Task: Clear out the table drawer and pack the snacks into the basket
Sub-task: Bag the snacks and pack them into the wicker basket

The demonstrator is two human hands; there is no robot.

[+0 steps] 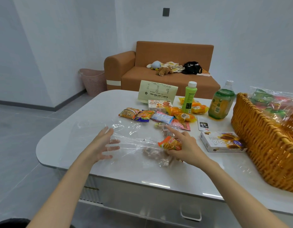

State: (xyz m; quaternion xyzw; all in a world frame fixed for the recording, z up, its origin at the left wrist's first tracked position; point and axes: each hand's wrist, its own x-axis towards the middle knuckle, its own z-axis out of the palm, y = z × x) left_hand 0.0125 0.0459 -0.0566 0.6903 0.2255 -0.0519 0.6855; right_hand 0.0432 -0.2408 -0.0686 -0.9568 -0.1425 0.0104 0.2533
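Note:
My right hand (185,148) grips an orange snack packet (171,143) over the white table (76,129), its index finger pointing away. My left hand (103,145) is spread open, fingers inside or under a clear plastic bag (134,137) lying flat on the table. More snack packets (142,115) lie in a loose row beyond, with a small box (159,104) behind them. A white chocolate-snack box (221,143) lies beside the woven wicker basket (261,137) at the right, which holds a clear bag of colourful packets (274,102). The drawer front with its handle (191,213) is below the table edge and looks closed.
A green bottle (189,97) and a larger juice bottle (221,102) stand behind the snacks, beside a pale paper envelope (156,92). A black-and-white sachet (203,125) lies near the basket. Beyond the table are an orange sofa (159,76) and a pink laundry basket (94,81).

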